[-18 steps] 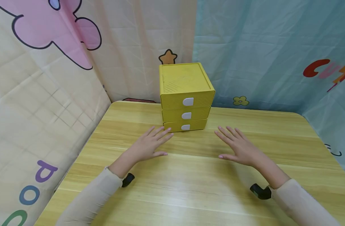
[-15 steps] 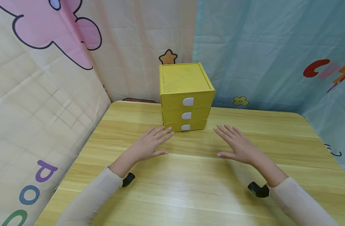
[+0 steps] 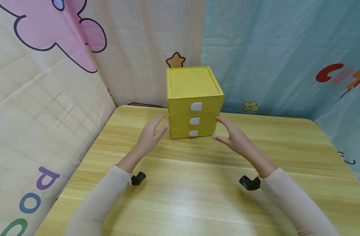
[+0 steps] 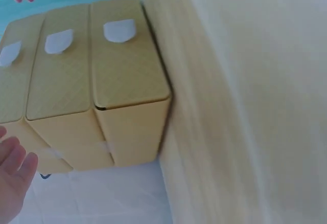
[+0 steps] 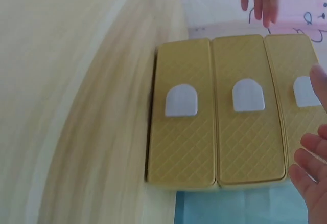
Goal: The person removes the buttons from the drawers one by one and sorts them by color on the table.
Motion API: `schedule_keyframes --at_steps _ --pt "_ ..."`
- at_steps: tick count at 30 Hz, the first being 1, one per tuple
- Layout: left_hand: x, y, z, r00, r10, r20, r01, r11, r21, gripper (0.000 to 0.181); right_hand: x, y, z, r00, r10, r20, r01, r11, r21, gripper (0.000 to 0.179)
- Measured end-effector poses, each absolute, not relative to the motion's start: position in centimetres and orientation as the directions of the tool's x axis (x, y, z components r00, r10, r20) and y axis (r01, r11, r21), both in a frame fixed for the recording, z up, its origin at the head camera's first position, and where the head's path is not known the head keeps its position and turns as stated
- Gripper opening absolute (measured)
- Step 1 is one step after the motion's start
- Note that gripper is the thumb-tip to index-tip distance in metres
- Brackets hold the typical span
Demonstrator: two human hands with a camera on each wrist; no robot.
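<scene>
Here, both hands (image 3: 147,137) (image 3: 237,139) hang empty and unclenched at either side of the yellow drawer unit (image 3: 194,98).

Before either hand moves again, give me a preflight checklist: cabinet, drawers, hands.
1. Yellow three-drawer cabinet upright on the wooden table: ok.
2. All three drawers pushed in: ok, none stands out from the others.
3. White pull tabs facing the person, unblocked in the head view: ok.
4. Hands placed on opposite sides: ok, left hand by the cabinet's left side, right hand by its right.
5. Firm two-handed grip: not ok, neither hand is wrapped round the cabinet.
6. Drawer contents, so weight: cannot tell, insides hidden.
</scene>
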State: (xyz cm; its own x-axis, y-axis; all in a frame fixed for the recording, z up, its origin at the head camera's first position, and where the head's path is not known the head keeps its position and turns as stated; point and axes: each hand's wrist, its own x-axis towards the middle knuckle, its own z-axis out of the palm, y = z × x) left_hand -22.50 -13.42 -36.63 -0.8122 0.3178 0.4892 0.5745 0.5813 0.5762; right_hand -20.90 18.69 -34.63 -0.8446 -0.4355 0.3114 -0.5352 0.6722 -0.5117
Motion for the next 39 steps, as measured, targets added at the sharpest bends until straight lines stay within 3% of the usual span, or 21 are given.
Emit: schedule_keyframes --at_steps 5,11,18,31,39 --pt "-24.3 -12.9 -34.8 -0.837 0.203 0.508 0.541 0.447 0.713 0.055 -22.3 16.8 -34.1 -0.858 -0.354 0.372 -0.513 0.574 -0.638 0.061" --pt "-26.3 -12.0 -32.8 -0.842 0.167 0.512 0.537 0.337 0.774 0.056 -23.8 15.0 -33.7 -0.869 -0.266 0.418 -0.495 0.487 -0.720 0.052" --pt "-25.6 -10.7 -29.6 -0.870 0.158 0.467 0.492 0.233 0.839 0.052 -24.2 13.3 -32.9 -0.869 -0.210 0.447 -0.494 0.365 -0.789 0.043" --pt "-27.5 -11.2 -30.3 -0.904 0.167 0.393 0.394 -0.032 0.919 0.046 -23.6 10.5 -31.5 -0.921 0.020 0.388 -0.380 0.163 -0.911 0.022" --pt "-28.9 -11.4 -31.0 -0.940 0.119 0.320 0.304 -0.139 0.943 0.045 -23.0 10.5 -31.7 -0.926 0.061 0.373 -0.364 0.124 -0.923 0.016"
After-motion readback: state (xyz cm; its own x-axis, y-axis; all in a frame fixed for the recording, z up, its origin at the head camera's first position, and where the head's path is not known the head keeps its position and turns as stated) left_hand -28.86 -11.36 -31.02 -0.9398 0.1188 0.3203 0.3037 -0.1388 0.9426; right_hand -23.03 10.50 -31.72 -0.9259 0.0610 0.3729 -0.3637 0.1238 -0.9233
